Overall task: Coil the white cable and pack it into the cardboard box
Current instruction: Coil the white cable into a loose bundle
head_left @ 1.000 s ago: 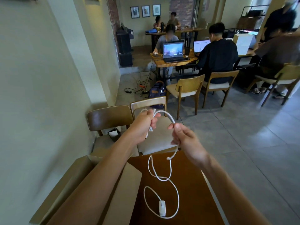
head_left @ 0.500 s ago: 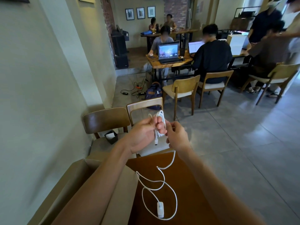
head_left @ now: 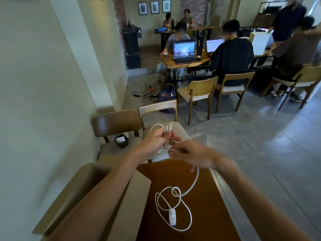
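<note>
Above the table, left hand gripping white cable loops, right hand pinching it, fingertips blurred

White cable, plain, hangs below the grip onto a dark brown table. Cardboard box left of the grip: plain tan. Chair seat behind the grip: cream.

Glossy wood table, matt cardboard box (smooth white cable).

Cardboard box mouth seems open; loose cable litters the table.
</note>
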